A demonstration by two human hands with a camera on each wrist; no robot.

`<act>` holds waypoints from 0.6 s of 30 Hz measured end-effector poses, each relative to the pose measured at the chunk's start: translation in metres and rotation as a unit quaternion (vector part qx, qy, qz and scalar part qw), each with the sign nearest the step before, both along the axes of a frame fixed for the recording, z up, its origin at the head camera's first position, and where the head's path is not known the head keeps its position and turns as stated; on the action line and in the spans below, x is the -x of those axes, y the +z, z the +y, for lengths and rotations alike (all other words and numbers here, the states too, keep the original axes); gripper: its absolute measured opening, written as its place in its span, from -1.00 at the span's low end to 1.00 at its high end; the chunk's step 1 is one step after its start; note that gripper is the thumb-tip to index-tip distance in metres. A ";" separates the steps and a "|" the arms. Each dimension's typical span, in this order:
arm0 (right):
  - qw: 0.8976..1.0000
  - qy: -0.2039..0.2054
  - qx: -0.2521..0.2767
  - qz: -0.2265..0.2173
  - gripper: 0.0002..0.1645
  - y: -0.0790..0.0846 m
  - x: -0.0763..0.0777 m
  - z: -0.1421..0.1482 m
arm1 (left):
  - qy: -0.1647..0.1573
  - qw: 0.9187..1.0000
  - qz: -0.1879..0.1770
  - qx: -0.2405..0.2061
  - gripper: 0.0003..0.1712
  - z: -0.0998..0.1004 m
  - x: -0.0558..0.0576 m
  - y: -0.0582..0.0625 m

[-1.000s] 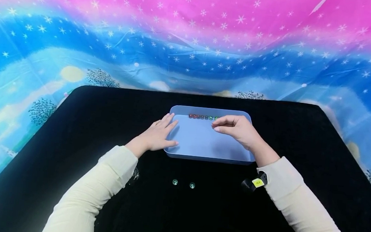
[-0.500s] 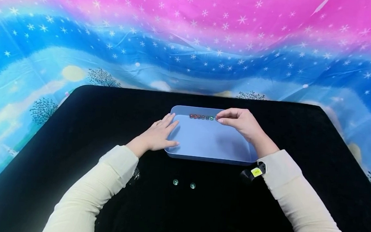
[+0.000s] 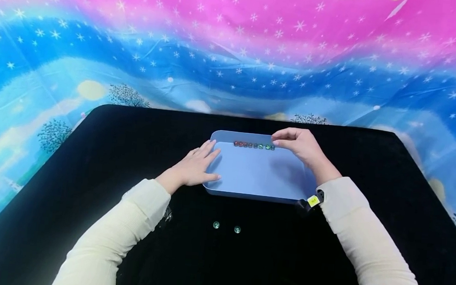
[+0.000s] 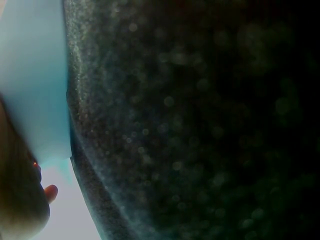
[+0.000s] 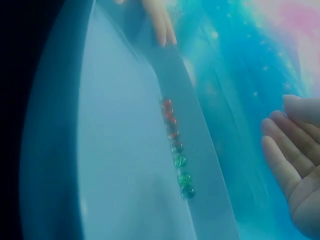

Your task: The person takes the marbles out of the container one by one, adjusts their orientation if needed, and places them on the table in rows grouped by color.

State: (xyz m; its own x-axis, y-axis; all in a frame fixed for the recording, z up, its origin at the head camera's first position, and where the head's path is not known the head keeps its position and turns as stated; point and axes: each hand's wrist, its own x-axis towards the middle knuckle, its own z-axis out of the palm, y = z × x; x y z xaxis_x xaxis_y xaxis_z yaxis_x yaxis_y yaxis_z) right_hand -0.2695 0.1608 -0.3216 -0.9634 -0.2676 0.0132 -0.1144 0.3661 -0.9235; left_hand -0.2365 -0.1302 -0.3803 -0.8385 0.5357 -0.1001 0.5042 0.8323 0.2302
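Note:
A row of several glass marbles [image 3: 250, 145], reddish at the left and green at the right, lies along the back wall of the blue-grey tray [image 3: 249, 176]. In the right wrist view a small gap splits the two end marbles [image 5: 186, 185] from the others. My left hand [image 3: 193, 165] rests on the tray's left rim with fingers spread. Just past the row's right end, my right hand [image 3: 299, 144] hovers by the back rim. Its fingers are loosely bent, and nothing shows between them in the right wrist view.
Two clear-green marbles [image 3: 226, 227] lie apart on the black cloth [image 3: 262, 267] in front of the tray. Another small shiny thing [image 3: 168, 214], partly hidden, shows beside the left cuff. A patterned curtain [image 3: 236, 48] hangs behind the table.
My right hand has moved right and back, away from the marbles, uncovering the row's right end, where a dark marble now shows beside the green one. The left hand stays on the rim.

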 end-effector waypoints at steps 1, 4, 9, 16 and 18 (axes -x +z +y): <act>1.000 -0.001 -0.007 0.000 -0.65 0.000 0.001 0.001 | -0.001 1.000 0.001 0.000 -0.09 0.000 0.000 0.000; 1.000 -0.002 -0.024 -0.002 -0.65 -0.001 0.006 0.002 | -0.002 1.000 0.001 -0.002 -0.09 0.000 0.000 -0.001; 0.999 -0.004 -0.044 -0.001 -0.64 -0.001 0.014 0.003 | -0.003 1.000 0.002 -0.004 -0.09 -0.001 0.000 -0.002; 0.996 0.010 -0.090 -0.001 -0.65 -0.001 0.025 0.005 | -0.002 1.000 0.004 -0.005 -0.10 -0.001 0.001 -0.002; 0.995 0.014 -0.103 -0.003 -0.63 -0.002 0.028 0.007 | -0.003 1.000 0.005 -0.004 -0.09 -0.001 0.001 -0.003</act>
